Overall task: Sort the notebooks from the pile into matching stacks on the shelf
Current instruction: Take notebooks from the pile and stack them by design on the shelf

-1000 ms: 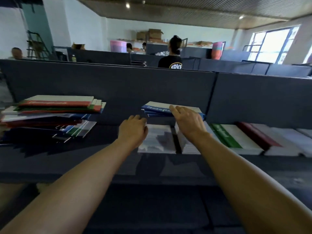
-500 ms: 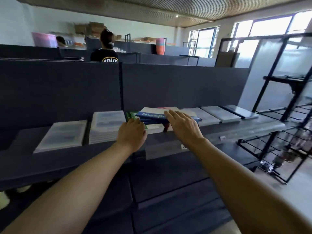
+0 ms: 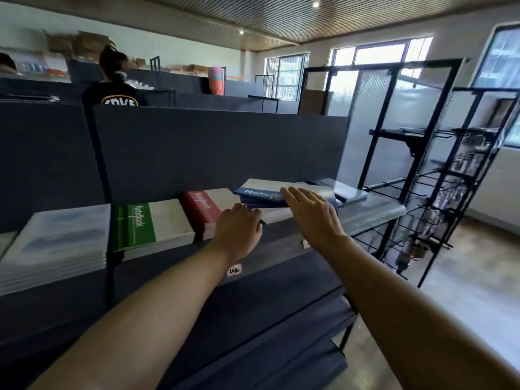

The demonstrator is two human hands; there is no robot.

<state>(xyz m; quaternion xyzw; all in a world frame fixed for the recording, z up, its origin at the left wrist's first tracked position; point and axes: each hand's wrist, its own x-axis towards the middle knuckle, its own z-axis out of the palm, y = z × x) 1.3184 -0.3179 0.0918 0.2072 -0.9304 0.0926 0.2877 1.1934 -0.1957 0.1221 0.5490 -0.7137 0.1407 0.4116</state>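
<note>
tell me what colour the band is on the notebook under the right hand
Blue, with white "Notebook" lettering, on the top notebook held under the right hand; head view, the only one.

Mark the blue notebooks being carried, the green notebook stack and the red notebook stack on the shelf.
Blue notebooks [image 3: 260, 194]: head view, on the blue cover band.
Green notebook stack [image 3: 136, 226]: head view, on the green top cover.
Red notebook stack [image 3: 201, 206]: head view, on the red top cover.

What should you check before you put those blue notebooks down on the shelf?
1. Blue notebooks held by both hands: ok, left hand under the near edge, right hand flat on top.
2. Left grip firm: cannot tell, fingers hidden.
3. Over the red stack or green stack: no, ok.
4. Matching blue stack beneath: cannot tell, hidden.
5. Shelf space further right: ok.
</note>
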